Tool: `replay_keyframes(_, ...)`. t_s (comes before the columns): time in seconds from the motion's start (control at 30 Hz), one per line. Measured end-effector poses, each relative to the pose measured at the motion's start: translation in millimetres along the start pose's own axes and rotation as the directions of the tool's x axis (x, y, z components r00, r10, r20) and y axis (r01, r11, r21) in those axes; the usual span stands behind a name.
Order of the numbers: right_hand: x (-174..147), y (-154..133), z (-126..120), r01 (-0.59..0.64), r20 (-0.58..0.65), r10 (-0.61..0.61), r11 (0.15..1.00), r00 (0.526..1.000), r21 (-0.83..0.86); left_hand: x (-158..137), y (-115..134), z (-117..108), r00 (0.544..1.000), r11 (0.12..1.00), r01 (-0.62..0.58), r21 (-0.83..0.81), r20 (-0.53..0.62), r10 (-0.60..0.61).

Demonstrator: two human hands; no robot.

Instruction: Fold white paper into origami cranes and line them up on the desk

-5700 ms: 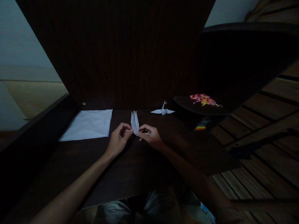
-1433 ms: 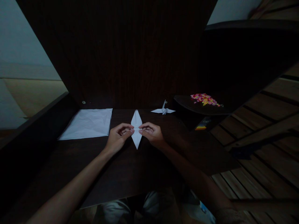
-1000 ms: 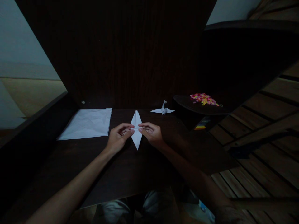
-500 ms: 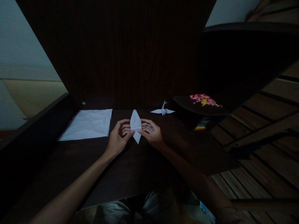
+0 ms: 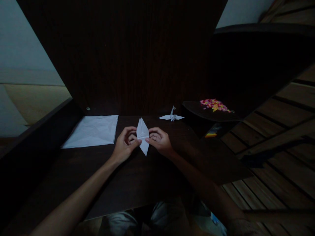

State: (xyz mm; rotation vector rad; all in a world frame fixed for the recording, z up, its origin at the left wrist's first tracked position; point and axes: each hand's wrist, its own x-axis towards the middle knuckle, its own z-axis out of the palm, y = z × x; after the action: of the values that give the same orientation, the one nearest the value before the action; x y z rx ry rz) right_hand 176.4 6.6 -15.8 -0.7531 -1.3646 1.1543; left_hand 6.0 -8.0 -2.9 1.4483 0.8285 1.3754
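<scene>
A white folded paper, shaped like a long diamond with split points at its far end, is held upright between both hands above the dark desk. My left hand pinches its left edge, thumb in front and fingers curled behind. On the opposite edge my right hand grips it the same way. A crease runs across its middle, near both thumb tips. Beyond my right hand a finished white paper crane rests on the desk with its wings spread.
White paper sheets lie at the left of the dark desk, beside a raised side panel. At the right, a small shelf bears a heap of pink, red and yellow pieces. A tall dark panel closes off the back.
The folded paper has come slightly down and toward me, tilting a little. Both hands keep hold of its edges and have shifted only slightly.
</scene>
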Motion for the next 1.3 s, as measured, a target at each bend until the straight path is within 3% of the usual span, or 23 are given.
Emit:
replay_keyframes(0.2, -1, 5, 0, -0.022, 0.05, 0.021, 1.0, 0.999, 0.01, -1, -3, -1, 1.0, 1.0, -0.021, 0.011, 0.022, 0.021)
replay_keyframes(0.47, -1, 1, 0, 0.025, 0.055, -0.02, 0.996, 0.998, -0.086, -3, 1, 2, 1.0, 0.996, 0.015, 0.09, 0.026, -0.018)
replay_keyframes(0.7, -3, 1, 2, 0.115, 0.046, -0.108, 0.975, 0.993, -0.189, -1, 1, 0, 0.999, 0.99, -0.021, 0.14, 0.028, 0.017)
replay_keyframes(0.83, -3, 0, 1, 0.19, 0.056, -0.182, 0.925, 0.982, -0.328, -2, -1, -1, 0.998, 0.982, -0.061, 0.176, 0.029, 0.056)
replay_keyframes(0.93, -4, -4, 0, 0.284, 0.05, -0.296, 0.834, 0.954, -0.473, -3, -2, -1, 0.986, 0.926, -0.163, 0.34, 0.026, 0.164)
replay_keyframes(1.07, -6, -8, 2, 0.422, 0.074, -0.458, 0.729, 0.886, -0.538, -5, -2, -3, 0.919, 0.745, -0.354, 0.565, 0.063, 0.389)
replay_keyframes(1.2, -8, -7, 2, 0.556, 0.145, -0.602, 0.584, 0.786, -0.591, -8, 0, -4, 0.808, 0.595, -0.531, 0.604, 0.149, 0.57)
replay_keyframes(1.3, -9, -5, -1, 0.583, 0.157, -0.657, 0.501, 0.737, -0.64, -10, 2, -5, 0.742, 0.516, -0.615, 0.597, 0.217, 0.634)
